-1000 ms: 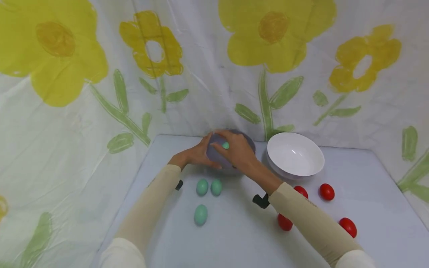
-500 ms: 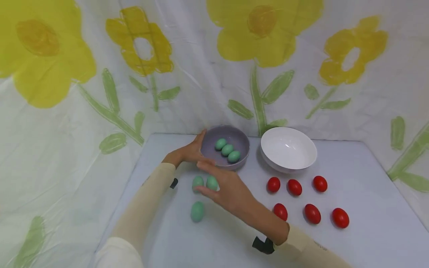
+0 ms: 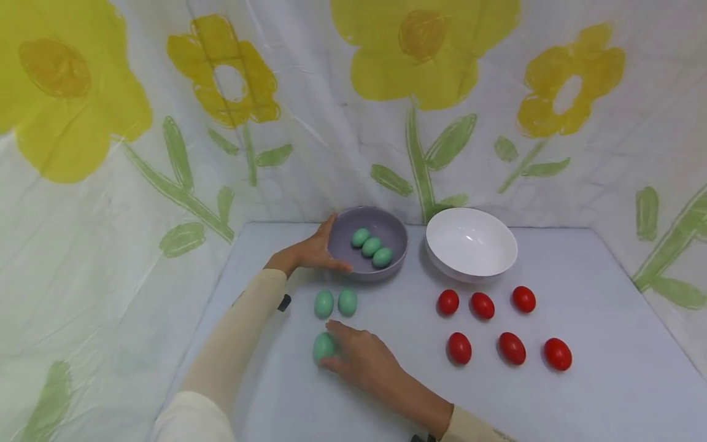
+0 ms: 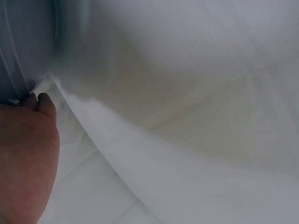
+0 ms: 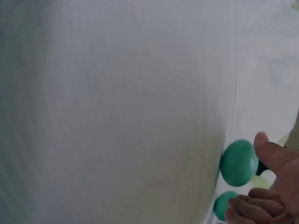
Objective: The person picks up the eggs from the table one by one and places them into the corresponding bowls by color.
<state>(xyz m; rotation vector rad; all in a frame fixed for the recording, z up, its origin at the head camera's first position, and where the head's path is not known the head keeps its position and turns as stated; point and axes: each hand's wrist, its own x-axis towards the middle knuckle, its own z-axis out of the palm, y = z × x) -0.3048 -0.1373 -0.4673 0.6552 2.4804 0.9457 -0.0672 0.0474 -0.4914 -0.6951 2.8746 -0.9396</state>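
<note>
My left hand (image 3: pixel 315 250) holds the left side of a purple-grey bowl (image 3: pixel 396 261), thumb toward the front and a finger at the back of the rim. Inside the bowl lie 3 green eggs (image 3: pixel 372 247). My right hand (image 3: pixel 367 365) is at the nearest green egg (image 3: pixel 323 348) on the table, its thumb and fingers spread about the egg's right side. In the right wrist view, that thumb is close beside a green egg (image 5: pixel 239 163). Two more green eggs (image 3: pixel 347 302) stand side by side between the bowl and my right hand.
A white bowl (image 3: pixel 471 242) stands just right of the purple-grey one. Several red eggs (image 3: pixel 512 348) lie in two rows on the right of the white table (image 3: pixel 409 331). A flowered curtain (image 3: pixel 326 153) hangs directly behind the bowls.
My right hand has drawn back from over the purple-grey bowl, toward me, down to the nearest green egg. A green egg it had at the bowl now lies inside. My left hand stays at the bowl.
</note>
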